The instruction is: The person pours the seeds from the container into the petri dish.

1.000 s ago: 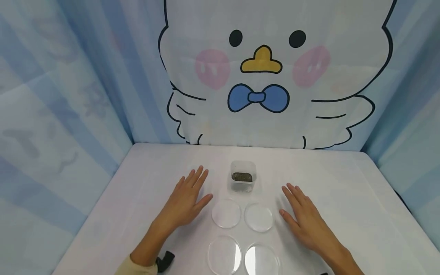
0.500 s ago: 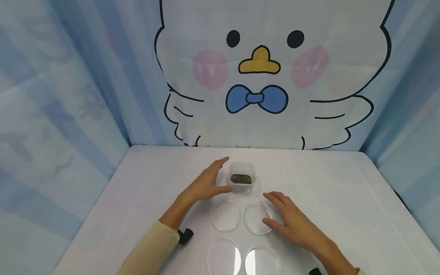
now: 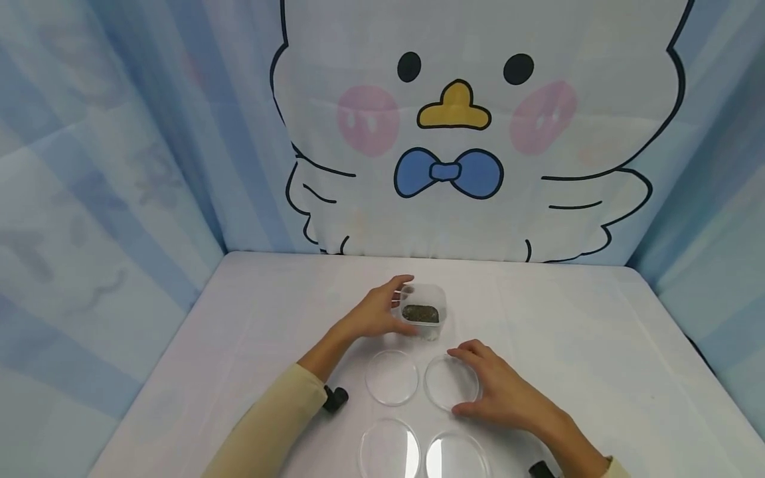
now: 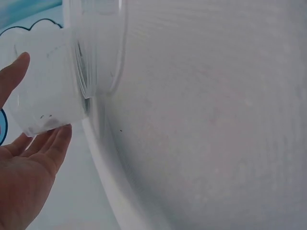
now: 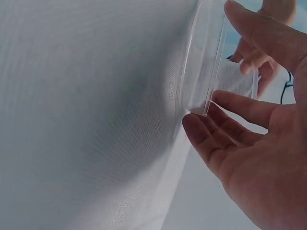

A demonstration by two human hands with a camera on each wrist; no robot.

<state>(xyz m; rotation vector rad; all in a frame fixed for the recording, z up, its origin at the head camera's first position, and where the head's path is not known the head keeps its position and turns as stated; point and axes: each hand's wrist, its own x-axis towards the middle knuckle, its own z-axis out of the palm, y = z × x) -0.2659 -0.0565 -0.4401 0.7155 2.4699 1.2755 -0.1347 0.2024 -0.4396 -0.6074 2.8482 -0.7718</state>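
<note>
A small clear square plastic container (image 3: 423, 318) stands toward the back of the table, dark greenish-brown matter in its bottom. My left hand (image 3: 379, 312) holds it from the left side. In the left wrist view, the thumb lies over the container's wall (image 4: 50, 81) and the fingers touch its opposite side. Nearer and to the right, my right hand (image 3: 496, 392) grips a clear round petri dish (image 3: 448, 385) by its rim, fingers at the far edge and thumb at the near edge. The right wrist view shows fingertips against the dish wall (image 5: 201, 72).
Left of the held dish lies another clear round dish (image 3: 391, 378). Two more clear round pieces, one at left (image 3: 388, 448) and one at right (image 3: 457, 458), lie nearer the front. A white cloth covers the table (image 3: 287, 299); a printed curtain (image 3: 478, 226) hangs behind.
My left hand has moved inward and forward to the container and taken hold of it. My right hand has moved left onto the petri dish, its fingers closing around the rim.
</note>
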